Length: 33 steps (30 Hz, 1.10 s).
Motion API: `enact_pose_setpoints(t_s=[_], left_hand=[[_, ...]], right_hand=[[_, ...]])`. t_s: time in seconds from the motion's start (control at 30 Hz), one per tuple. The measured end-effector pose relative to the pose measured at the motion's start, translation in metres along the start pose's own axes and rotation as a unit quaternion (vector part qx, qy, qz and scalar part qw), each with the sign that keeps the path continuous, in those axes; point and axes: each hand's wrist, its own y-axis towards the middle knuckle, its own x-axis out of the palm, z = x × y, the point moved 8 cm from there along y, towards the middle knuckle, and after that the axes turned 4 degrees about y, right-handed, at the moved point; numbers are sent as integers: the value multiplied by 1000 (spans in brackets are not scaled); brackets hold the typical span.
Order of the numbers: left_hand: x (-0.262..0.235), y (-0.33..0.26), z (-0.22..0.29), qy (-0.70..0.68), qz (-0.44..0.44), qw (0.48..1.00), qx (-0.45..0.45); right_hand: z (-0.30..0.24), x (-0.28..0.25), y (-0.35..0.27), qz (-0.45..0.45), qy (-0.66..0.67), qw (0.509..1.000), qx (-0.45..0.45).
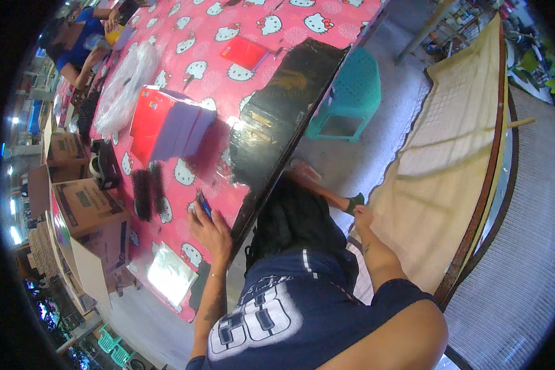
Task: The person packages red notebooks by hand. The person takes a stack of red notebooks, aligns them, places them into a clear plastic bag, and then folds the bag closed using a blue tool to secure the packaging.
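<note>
My left hand (211, 233) lies at the pink table's near edge, its fingers closed around a small blue-handled tool (204, 203) with a dark tip; the exact kind is too small to tell. Off the table to the right, my right hand (363, 217) is closed beside my bare leg, on a dark green piece (354, 202) that I cannot identify. Two black bristle brushes (142, 195) lie side by side beyond my left hand. Behind them stands a stack of red and purple boxes (177, 126). Clear plastic packets (170, 274) lie nearer me, left of my forearm.
Black sheeting (271, 117) covers the table's right edge. A red flat packet (245, 53), clear plastic bags (126, 86) and a black tape dispenser (105, 164) are on the table. Cardboard boxes (92, 213) stand left, a green stool (350, 92) right. Another person (74, 46) sits far left.
</note>
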Motion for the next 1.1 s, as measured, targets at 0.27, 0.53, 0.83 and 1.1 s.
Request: enact_pose_setpoints(t_s=[0.27,0.53,0.83,1.1], left_hand=[[-4,-2,4,17,17,999,35],[-5,-3,3,14,24,999,32],[-10,0,6,7,16,1000,22],[-12,0,5,9,1,1000,7]], right_hand=[[-57,-5,9,-60,-341,936,69],[-57,21,44,-304,-150,932,131],[-233,27,64,-231,256,938,22],[-624,-189,-169,-400,461,593,-526]])
